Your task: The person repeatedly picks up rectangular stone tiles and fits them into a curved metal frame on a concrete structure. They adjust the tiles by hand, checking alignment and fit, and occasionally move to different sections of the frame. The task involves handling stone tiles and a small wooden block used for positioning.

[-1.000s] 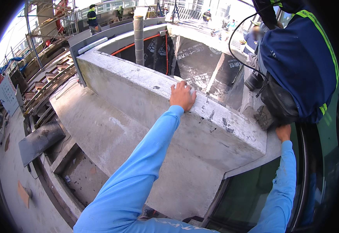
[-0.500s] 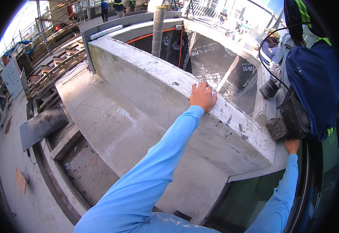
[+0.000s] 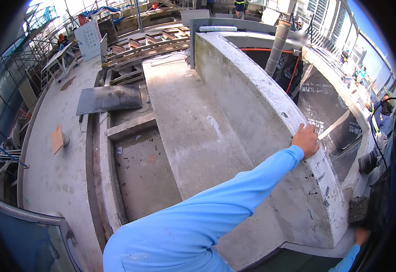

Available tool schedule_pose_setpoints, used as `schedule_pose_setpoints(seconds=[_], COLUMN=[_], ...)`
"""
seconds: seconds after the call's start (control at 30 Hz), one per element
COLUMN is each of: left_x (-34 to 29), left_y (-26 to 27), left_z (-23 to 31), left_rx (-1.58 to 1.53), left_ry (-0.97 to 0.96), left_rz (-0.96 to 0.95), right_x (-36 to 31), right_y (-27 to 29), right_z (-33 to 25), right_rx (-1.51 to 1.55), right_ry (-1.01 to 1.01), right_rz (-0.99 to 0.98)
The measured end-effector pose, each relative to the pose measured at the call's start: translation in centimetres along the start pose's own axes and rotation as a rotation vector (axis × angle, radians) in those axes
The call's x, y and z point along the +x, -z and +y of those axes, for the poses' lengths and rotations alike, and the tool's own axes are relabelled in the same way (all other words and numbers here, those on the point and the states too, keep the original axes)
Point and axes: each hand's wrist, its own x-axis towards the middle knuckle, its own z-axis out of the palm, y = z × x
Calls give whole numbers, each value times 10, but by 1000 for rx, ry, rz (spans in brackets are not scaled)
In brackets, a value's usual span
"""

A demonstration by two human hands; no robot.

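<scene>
On top edge of grey concrete wall (image 3: 261, 122): left grip (image 3: 305, 140) spread, wall beneath; right grip (image 3: 362, 236) near end corner, cannot tell state.

Under our left hand (image 3: 306, 141) we had a concrete wall (image 3: 239, 99), matt and rough, its top flaking. Just behind that grip, our sleeve (image 3: 198, 204) was creased matt cloth. Beyond it we saw dark, plastic-looking sheeting (image 3: 316, 96); well left, a smooth panel (image 3: 109, 99) with a sheen, and rough wooden slats (image 3: 139, 53).
</scene>
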Motion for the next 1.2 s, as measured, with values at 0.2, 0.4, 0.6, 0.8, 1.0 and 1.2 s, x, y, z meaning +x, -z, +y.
schedule_pose_setpoints(seconds=[0.2, 0.4, 0.6, 0.8, 1.0, 1.2], left_x=[-4, -1, -1, 1, 2, 1], left_y=[6, 1, 0, -1, 0, 1], left_z=[-22, -20, -14, -14, -12, -21], left_rx=[123, 103, 104, 100, 113, 135], left_ry=[4, -21, -23, -9, -12, -16], left_rz=[-1, 18, 4, -15, -36, 5], right_x=[49, 45, 39, 40, 49, 78], right_y=[17, 44, 48, 44, 69, 113], right_z=[-101, -78, -71, -70, -68, -80], right_rx=[634, 740, 624, 485, 759, 819], right_ry=[-419, -489, -438, -367, -535, -631], right_rz=[-75, -238, -236, -359, -324, -397])
